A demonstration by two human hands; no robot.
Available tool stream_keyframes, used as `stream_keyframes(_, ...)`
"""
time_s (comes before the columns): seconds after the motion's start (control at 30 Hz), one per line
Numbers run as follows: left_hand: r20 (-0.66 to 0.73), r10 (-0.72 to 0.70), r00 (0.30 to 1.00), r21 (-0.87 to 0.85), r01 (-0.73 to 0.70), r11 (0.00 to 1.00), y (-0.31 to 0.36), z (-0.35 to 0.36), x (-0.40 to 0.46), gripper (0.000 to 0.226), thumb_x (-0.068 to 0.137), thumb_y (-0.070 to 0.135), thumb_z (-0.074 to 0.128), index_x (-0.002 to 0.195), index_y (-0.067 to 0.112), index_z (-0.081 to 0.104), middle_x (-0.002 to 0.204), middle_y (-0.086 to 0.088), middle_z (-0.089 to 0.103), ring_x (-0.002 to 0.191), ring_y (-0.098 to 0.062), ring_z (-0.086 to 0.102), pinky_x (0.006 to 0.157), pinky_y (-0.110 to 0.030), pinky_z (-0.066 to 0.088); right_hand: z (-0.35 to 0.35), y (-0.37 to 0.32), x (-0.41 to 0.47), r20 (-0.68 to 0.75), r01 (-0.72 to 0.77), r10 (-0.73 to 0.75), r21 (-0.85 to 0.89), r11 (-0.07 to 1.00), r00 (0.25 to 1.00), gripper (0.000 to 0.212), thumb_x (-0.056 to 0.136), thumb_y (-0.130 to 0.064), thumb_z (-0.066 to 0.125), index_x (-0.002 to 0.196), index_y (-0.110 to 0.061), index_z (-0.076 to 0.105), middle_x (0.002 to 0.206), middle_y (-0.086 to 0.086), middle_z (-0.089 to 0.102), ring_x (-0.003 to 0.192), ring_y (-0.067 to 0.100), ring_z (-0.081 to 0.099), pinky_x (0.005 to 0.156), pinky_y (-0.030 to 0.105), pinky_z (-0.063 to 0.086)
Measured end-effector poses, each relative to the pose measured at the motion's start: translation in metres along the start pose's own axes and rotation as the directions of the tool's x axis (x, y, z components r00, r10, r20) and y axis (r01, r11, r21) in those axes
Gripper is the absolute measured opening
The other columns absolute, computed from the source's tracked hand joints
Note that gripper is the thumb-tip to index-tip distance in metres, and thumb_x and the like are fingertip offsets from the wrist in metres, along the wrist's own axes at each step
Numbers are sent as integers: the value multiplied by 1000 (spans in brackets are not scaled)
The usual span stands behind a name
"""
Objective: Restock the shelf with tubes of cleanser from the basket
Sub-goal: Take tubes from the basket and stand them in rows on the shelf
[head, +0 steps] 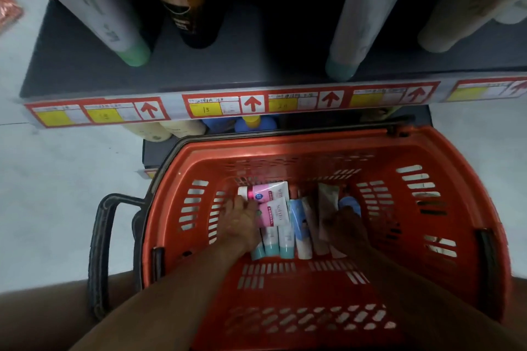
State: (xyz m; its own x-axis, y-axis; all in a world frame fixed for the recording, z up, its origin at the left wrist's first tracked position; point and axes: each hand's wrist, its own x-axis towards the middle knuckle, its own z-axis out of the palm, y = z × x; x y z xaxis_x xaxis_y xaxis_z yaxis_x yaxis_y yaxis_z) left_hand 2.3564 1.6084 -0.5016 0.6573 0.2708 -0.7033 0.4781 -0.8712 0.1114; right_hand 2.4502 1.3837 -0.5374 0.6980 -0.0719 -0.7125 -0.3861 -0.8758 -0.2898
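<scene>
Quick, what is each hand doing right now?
Left hand: grips a pink-and-white plastic tube in the red plastic basket.
Right hand: on the tubes; grip cannot be told.

Both hands among basket tubes

The red basket is open on top, and its near half lies bare. Tubes crowd the far end under both hands. On the shelf, a wide gap runs between the black bottle and the pale tube.
</scene>
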Motion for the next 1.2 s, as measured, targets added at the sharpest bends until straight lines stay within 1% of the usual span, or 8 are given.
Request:
stream_keyframes(0.1,-10,8,1000,20,-7,1000,1,10,7,77,91,44,67,159,29,33,152,-10,36,140,-32,37,119,-44,37,4,-3,3,-71,-7,13,74,997,997,45,101,-31,57,133,0,52,120,13,60,120,36,59,89,30,38)
stream_keyframes(0.17,3,7,1000,-7,-7,1000,2,15,9,79,91,40,70,158,26,32,152,-8,39,138,-29,42,114,-41,43,5,-4,5,15,-15,15,-18,1000,1000,59,100,-50,53,138,-4,51,129,18,62,118,37,61,91,33,43)
stream_keyframes(0.4,93,-28,995,-39,31,999,12,14,10,69,87,56,74,140,22,46,134,-4,62,122,-26,62,92,-34,52,5,-1,4,138,77,-56,-151,985,989,69,87,-68,56,141,-24,49,126,11,66,116,33,65,98,40,50)
stream_keyframes(0.57,210,-74,975,-16,79,997,16,10,4,62,87,53,73,136,19,55,134,-4,64,123,-26,62,96,-35,50,1,7,3,197,56,-20,-181,982,980,70,90,-59,65,141,-15,49,127,14,64,114,32,64,86,33,48)
stream_keyframes(0.77,134,-108,985,-136,127,983,15,0,-12,60,79,54,81,124,22,57,124,0,64,115,-23,64,80,-29,45,-14,-5,-13,156,193,-155,-276,942,976,69,89,-33,75,149,-19,43,149,12,45,136,31,48,106,37,45)
stream_keyframes(0.97,31,-117,993,-247,121,962,19,-20,-33,64,72,53,83,123,18,63,120,-4,69,109,-24,68,91,-36,58,-23,-10,-29,145,271,-242,-234,934,959,53,84,-31,77,131,-12,62,121,9,69,114,25,64,81,19,39)
stream_keyframes(1.1,-36,-129,991,-318,111,942,20,-33,-48,64,70,55,84,120,19,65,118,-4,72,105,-23,69,86,-32,58,-34,-14,-47,90,315,-302,-289,904,949,68,84,-49,76,132,-5,56,129,14,64,121,29,61,94,30,45)
stream_keyframes(1.2,-98,-132,986,-363,88,928,19,-46,-63,59,73,56,83,118,20,68,117,-3,74,103,-22,71,80,-29,55,-47,-21,-63,62,384,-381,-263,885,922,66,77,-52,77,125,-11,60,122,11,68,112,28,65,88,33,51)
